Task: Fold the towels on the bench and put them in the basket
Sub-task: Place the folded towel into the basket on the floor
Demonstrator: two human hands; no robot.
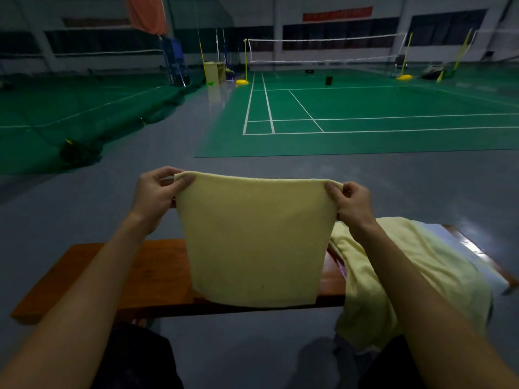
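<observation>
Yellow towel [254,240] hangs over the wooden bench [151,273], top corners pinched by left hand [153,195] & right hand [352,202]; risk: a corner slips, fold goes skewed; basket not in view

Towel [255,242]: pale yellow matt terry cloth. Bench [157,273]: glossy orange-brown wood.

Pale yellow towel [255,242], orange-brown bench [151,273], green court [365,108]
</observation>
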